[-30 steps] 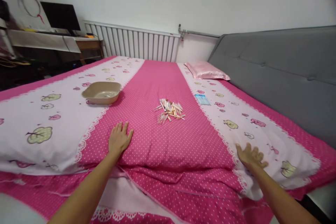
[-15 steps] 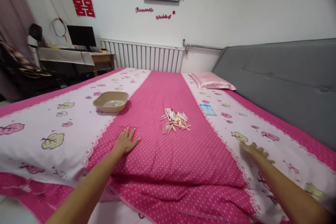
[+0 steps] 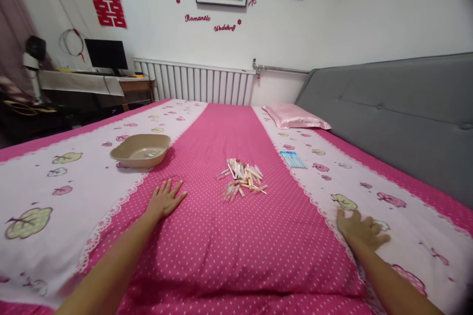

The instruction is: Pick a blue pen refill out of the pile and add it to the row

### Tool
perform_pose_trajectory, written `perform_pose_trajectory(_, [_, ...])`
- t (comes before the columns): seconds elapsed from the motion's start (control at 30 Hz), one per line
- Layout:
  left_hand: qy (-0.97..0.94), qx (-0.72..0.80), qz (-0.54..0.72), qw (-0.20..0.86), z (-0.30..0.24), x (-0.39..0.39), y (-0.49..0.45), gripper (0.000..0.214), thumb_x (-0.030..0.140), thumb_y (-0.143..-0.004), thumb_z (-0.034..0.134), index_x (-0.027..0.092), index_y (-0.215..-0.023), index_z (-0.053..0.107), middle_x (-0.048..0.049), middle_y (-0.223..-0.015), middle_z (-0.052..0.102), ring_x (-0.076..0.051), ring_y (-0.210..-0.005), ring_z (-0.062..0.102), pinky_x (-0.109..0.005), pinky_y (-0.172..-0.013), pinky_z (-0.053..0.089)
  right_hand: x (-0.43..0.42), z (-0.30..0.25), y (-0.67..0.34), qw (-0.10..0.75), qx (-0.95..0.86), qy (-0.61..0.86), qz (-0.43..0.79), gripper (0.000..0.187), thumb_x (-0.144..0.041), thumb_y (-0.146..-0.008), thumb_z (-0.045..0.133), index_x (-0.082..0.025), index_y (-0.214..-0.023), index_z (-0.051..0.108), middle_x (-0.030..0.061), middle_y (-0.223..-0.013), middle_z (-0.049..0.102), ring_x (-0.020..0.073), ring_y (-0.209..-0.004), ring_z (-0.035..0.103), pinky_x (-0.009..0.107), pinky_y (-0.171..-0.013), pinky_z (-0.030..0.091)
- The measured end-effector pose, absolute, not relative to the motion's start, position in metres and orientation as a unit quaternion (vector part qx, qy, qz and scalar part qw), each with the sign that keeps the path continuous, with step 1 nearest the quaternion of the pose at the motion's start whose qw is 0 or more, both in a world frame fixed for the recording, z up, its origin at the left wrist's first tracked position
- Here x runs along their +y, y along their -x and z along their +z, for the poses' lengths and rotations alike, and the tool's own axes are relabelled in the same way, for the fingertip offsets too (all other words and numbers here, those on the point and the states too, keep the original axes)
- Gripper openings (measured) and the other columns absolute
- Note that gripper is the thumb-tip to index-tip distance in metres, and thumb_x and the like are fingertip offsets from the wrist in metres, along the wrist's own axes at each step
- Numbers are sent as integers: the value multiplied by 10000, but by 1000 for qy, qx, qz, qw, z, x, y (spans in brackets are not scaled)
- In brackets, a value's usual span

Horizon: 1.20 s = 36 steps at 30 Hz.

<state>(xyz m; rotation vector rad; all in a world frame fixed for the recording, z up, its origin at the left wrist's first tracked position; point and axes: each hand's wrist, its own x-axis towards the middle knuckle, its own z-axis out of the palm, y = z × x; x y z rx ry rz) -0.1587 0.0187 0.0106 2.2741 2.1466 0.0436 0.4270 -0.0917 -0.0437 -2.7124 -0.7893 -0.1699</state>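
My left hand (image 3: 165, 200) lies flat on the pink dotted bedspread (image 3: 236, 241), fingers spread and nothing in it. Farther right, my right hand (image 3: 361, 230) rests on the white printed band of the cover, its fingers apart and holding nothing. Between the hands and farther off lies a loose pile of slim sticks (image 3: 244, 177), pale, orange and clear, perhaps pens or tubes. A row of light-blue slim sticks (image 3: 293, 159) lies side by side, right of the pile. Beyond my left hand stands a beige plastic basin (image 3: 142, 151) with a small, unclear item in it.
A pink satin pillow (image 3: 293, 116) lies by the grey padded headboard (image 3: 391, 98) at the right. Along the far wall run a white radiator (image 3: 199, 81) and a pipe. A desk (image 3: 136, 86) with a black monitor (image 3: 106, 54) stands at the far left.
My view has shifted forward, so the basin and the pile appear a little lower and larger. My right hand has settled flatter on the cover; the left hand stays flat on the bed.
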Motion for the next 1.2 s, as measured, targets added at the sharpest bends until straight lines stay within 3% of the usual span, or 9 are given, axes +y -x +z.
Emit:
perform_pose_trajectory(0.23, [-732,678,61,-31,10,17,159,654,562,-898,281,207,-1447,309,-146,-1505,283,-293,-1380,267,-458,-1096,203,-94,-35,-421,135,-284,948,-53,682,-558,-861,239,-102,-1292,506,277,-1267,475,411,-1196,393,561,-921,269])
perform_pose_trajectory(0.53, [-724,680,107,-47,17,7,157,637,505,-912,267,85,-1339,484,-153,-1368,498,-250,-1284,434,-355,-1101,265,-97,-34,-421,140,-286,946,-59,643,-515,-875,256,-89,-1268,533,256,-1254,497,391,-1192,419,519,-951,284])
perform_pose_trajectory(1.2, [-721,679,128,-50,17,8,157,621,491,-902,282,88,-1302,532,-149,-1336,532,-259,-1251,474,-365,-1077,321,-98,-28,-418,130,-284,949,-45,646,-507,-884,235,-84,-1298,496,253,-1269,472,387,-1202,396,510,-962,256])
